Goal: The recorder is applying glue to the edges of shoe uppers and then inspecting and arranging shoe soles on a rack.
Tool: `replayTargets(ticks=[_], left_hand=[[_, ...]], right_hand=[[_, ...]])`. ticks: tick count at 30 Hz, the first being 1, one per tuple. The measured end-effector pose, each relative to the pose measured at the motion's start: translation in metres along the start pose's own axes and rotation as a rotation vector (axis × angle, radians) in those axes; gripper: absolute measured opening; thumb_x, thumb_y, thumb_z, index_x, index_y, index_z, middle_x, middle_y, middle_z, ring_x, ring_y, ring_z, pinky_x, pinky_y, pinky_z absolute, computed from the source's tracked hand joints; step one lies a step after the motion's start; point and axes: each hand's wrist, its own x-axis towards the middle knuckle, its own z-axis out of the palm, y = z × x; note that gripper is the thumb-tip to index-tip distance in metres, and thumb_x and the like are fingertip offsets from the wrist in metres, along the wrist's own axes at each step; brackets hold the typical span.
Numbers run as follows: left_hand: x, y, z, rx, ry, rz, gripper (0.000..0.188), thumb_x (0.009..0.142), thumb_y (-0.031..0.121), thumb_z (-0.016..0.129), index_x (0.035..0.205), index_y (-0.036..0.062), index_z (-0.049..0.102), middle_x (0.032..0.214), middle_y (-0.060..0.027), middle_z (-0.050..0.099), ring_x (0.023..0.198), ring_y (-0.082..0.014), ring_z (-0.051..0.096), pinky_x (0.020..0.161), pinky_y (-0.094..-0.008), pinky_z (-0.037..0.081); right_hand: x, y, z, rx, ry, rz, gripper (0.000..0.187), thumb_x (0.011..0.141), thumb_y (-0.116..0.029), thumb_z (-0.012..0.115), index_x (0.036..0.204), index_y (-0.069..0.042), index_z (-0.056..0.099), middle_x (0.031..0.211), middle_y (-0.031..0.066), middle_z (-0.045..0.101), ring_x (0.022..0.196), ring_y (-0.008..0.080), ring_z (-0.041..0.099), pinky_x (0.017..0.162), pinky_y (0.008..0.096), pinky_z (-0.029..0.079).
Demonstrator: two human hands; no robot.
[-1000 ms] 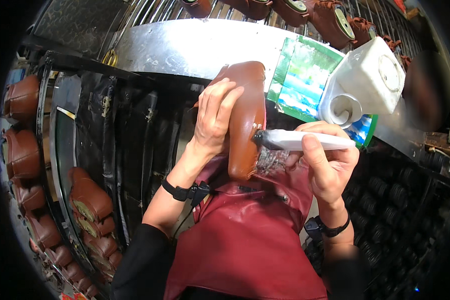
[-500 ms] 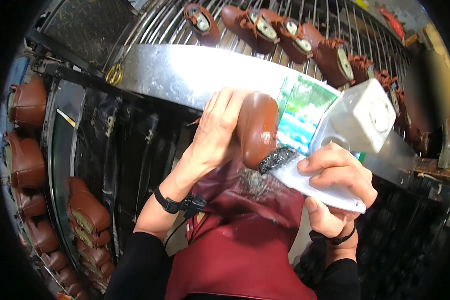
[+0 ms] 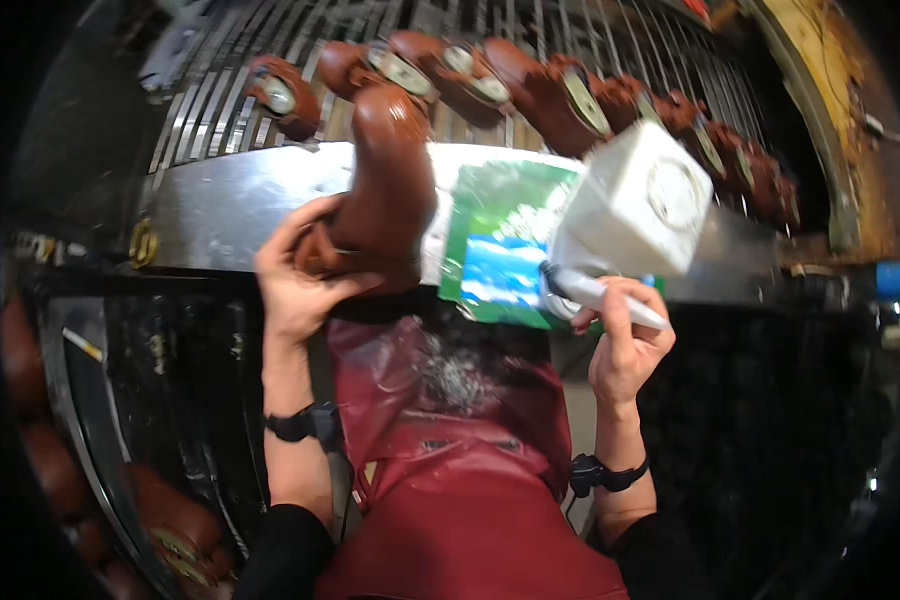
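A brown leather shoe (image 3: 392,185) is held by its ankle end in my left hand (image 3: 305,265), toe pointing away from me. My fingers and thumb wrap round the opening. Closed on the pale handle of a white-handled brush (image 3: 602,291) is my right hand (image 3: 625,335). The brush's dark tip reaches into the mouth of a white plastic jug (image 3: 625,200), which lies tipped over, its square base upward. How far the bristles go in I cannot make out. Beneath the jug is a green and blue plastic sheet (image 3: 500,240).
Beyond the metal ledge (image 3: 220,205), a rack of metal bars (image 3: 210,110) bears several brown shoes (image 3: 545,95). Yellow-handled scissors (image 3: 143,243) rest at the ledge's left end. More brown shoes (image 3: 175,520) stand at lower left. A dark red apron (image 3: 470,480) covers my lap.
The shoe has moved forward and left over the ledge, away from the brush. My right hand has brought the brush from the shoe's toe to the jug's mouth. My view has shifted too.
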Motion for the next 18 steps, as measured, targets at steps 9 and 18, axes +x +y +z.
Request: replayTargets(ticks=[9, 18], left_hand=[[-0.102, -0.032, 0.003, -0.19, 0.007, -0.296, 0.062, 0.063, 0.007, 0.093, 0.121, -0.0027, 0.074, 0.099, -0.0042, 0.072, 0.092, -0.0132, 0.068, 0.086, -0.0271, 0.054], [-0.107, -0.01, 0.029, -0.368, -0.185, -0.416, 0.059, 0.069, 0.015, 0.087, 0.122, -0.0061, 0.071, 0.105, -0.0129, 0.077, 0.096, -0.0213, 0.074, 0.092, -0.0348, 0.058]], right_hand=[[-0.02, 0.027, -0.005, -0.092, 0.354, 0.205, 0.02, 0.104, -0.014, 0.07, 0.103, 0.005, 0.068, 0.075, 0.0102, 0.069, 0.053, 0.0143, 0.065, 0.045, 0.0273, 0.052], [0.014, -0.017, 0.004, 0.523, 0.109, 0.45, 0.024, 0.1, -0.019, 0.064, 0.095, 0.004, 0.066, 0.08, 0.0183, 0.071, 0.049, 0.0242, 0.063, 0.042, 0.033, 0.048]])
